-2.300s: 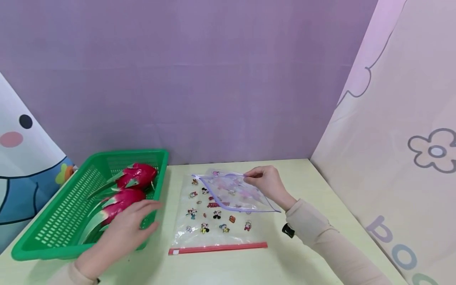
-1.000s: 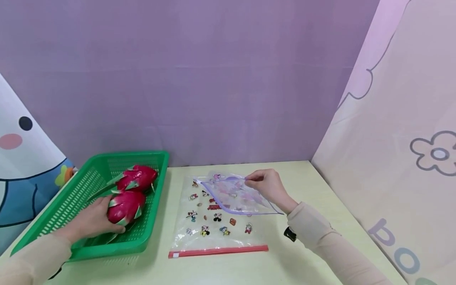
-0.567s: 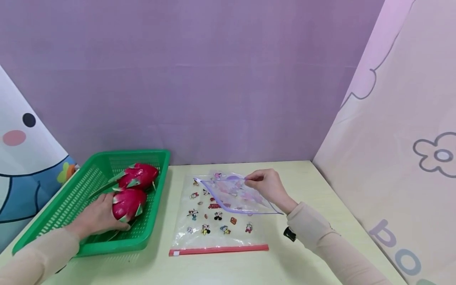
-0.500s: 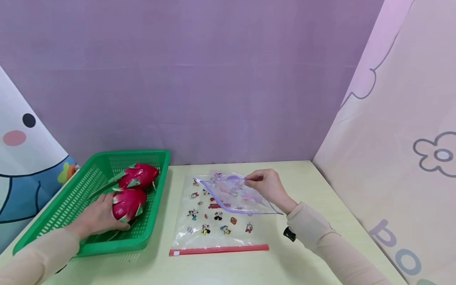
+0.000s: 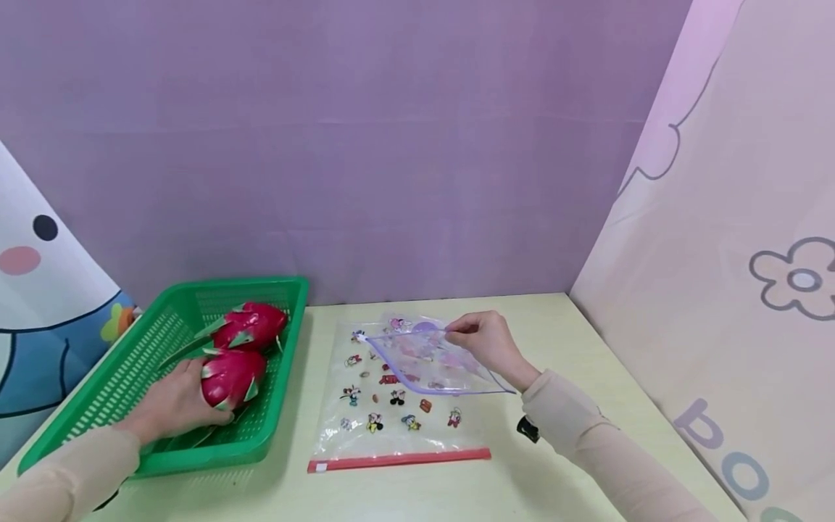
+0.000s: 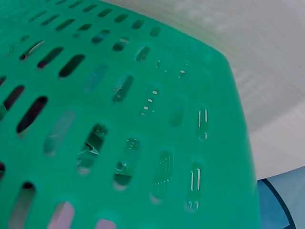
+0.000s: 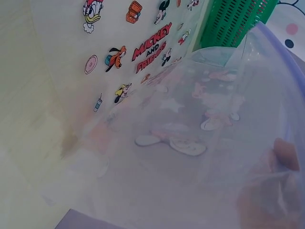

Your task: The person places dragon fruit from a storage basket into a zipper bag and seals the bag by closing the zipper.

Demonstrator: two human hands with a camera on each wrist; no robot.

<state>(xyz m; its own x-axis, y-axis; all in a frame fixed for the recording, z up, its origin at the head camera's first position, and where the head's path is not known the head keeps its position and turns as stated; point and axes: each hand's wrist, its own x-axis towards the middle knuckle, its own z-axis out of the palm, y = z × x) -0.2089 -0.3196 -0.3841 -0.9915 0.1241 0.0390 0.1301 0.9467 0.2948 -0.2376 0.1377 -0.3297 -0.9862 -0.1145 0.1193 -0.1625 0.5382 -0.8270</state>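
In the head view, two red dragon fruits with green leafy tips lie in a green plastic basket [image 5: 166,467]. My left hand [image 5: 175,402] grips the nearer dragon fruit [image 5: 233,375] inside the basket; the farther dragon fruit [image 5: 251,325] lies just behind it. With thumb and fingers, my right hand [image 5: 492,344] pinches the edge of a clear purple-rimmed zip bag [image 5: 450,373] and holds its mouth raised. Below that bag lies a flat clear zip bag with a red slider strip and cartoon prints [image 5: 391,431]. The left wrist view shows only the basket's slotted wall [image 6: 209,95], with the hand hidden.
All of this sits on a pale wooden table [image 5: 365,500]. A purple cloth wall [image 5: 417,167] stands behind it. A printed panel [image 5: 717,304] borders the right side, and a cartoon figure panel [image 5: 52,304] stands at the left beside the basket.
My left hand came down from above the basket's right side onto the nearer dragon fruit and took hold of it. My right hand has stayed nearly still on the purple-rimmed bag.
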